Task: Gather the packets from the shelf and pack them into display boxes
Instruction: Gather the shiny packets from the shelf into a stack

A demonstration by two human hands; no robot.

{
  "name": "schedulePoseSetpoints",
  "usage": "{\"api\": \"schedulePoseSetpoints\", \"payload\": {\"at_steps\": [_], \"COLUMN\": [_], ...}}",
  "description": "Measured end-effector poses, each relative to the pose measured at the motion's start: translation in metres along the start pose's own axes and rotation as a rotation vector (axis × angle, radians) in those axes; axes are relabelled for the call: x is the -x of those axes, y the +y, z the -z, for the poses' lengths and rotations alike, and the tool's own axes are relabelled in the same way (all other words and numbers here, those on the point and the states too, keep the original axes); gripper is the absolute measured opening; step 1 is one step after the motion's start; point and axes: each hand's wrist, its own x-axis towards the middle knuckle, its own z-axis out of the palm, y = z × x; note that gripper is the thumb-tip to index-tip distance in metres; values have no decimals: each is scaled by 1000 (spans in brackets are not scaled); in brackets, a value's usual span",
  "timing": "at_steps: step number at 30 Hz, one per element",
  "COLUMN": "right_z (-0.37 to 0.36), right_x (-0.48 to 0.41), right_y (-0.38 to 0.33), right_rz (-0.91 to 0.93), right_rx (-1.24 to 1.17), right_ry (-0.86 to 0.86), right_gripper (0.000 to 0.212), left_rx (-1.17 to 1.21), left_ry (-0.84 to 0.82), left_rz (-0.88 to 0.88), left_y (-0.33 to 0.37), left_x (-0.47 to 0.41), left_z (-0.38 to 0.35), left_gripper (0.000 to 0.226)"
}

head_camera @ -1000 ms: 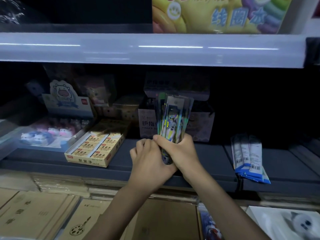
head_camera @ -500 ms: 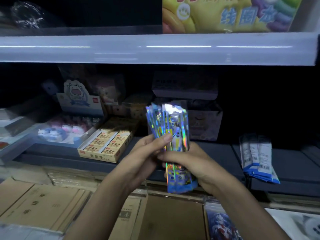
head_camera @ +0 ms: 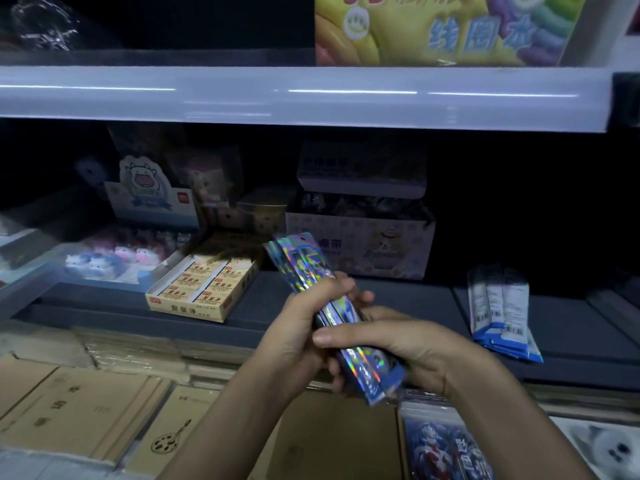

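As the shelf [head_camera: 415,296] is carrying loose blue packets [head_camera: 498,313] near its right edge, the foil packets [head_camera: 304,265] are hanging before its front edge. The left hand [head_camera: 294,327] and right hand [head_camera: 415,344] are both gripping them, probably squaring the stack.

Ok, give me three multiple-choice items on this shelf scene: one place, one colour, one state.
1. The blue-and-white packets lie: A on the dark shelf, far right; B inside a box; C on the top shelf.
2. The eraser box is: A red; B pale yellow; C green.
3. The holographic packets are: A lying loose; B in one hand; C gripped by left hand and right hand.
Key: A, they rest on bare shelf; B, its walls are cream-yellow; C, both hands' fingers wrap the bundle.
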Motion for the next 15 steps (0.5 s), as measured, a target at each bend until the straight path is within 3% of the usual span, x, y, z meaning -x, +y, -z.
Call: {"api": "schedulePoseSetpoints", "payload": {"at_steps": [2, 5, 8, 12, 15], "right_z": [0, -5, -7, -5, -2], "right_x": [-2, -4, -1, 2, -1], "right_y": [2, 8, 10, 12, 22], "right_rz": [42, 139, 228, 394, 636], "right_rx": [135, 441, 636, 844, 1214], "right_ry": [116, 422, 630, 702, 733], "right_gripper": [22, 22, 49, 60, 61], "left_rx": [64, 230, 283, 330, 386], "left_ry": [71, 122, 112, 148, 171], "left_rz": [-31, -63, -97, -139, -139], "left_y": [-4, -12, -14, -11, -6], "left_x": [-7, -18, -21, -25, -26], "left_z": [-1, -4, -8, -1, 4], "left_gripper": [21, 13, 12, 17, 21]}}
